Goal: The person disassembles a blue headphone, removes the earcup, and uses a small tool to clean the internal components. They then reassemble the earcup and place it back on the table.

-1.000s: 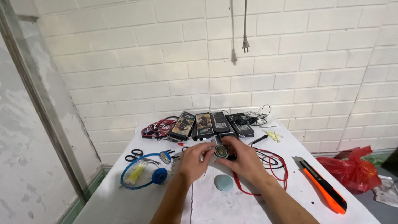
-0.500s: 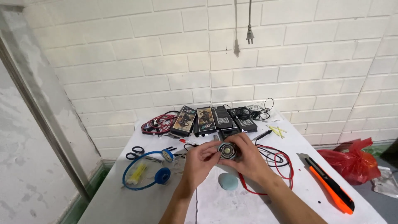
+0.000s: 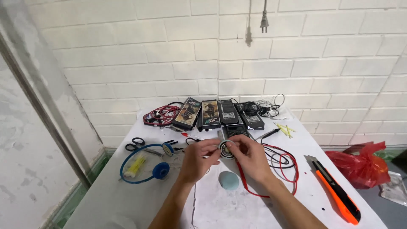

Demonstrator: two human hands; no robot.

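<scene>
We hold a small round part (image 3: 227,149) up over the white table (image 3: 305,186) with both hands. Our left hand (image 3: 198,160) pinches its left side with the fingertips, and our right hand (image 3: 251,156) pinches the right side. The two hands are close together, both closed on the part. It looks like a little speaker with a dark ring, but it is too small for us to be sure.

Just under the hands, a pale blue round pad (image 3: 229,180) lies on the table. Red and black wires (image 3: 280,163) curl beside our right hand. A blue headband (image 3: 142,169) lies to the left, near black scissors (image 3: 136,145). An orange utility knife (image 3: 337,191) lies far to the right. Flat boxes (image 3: 210,113) sit in a row by the wall.
</scene>
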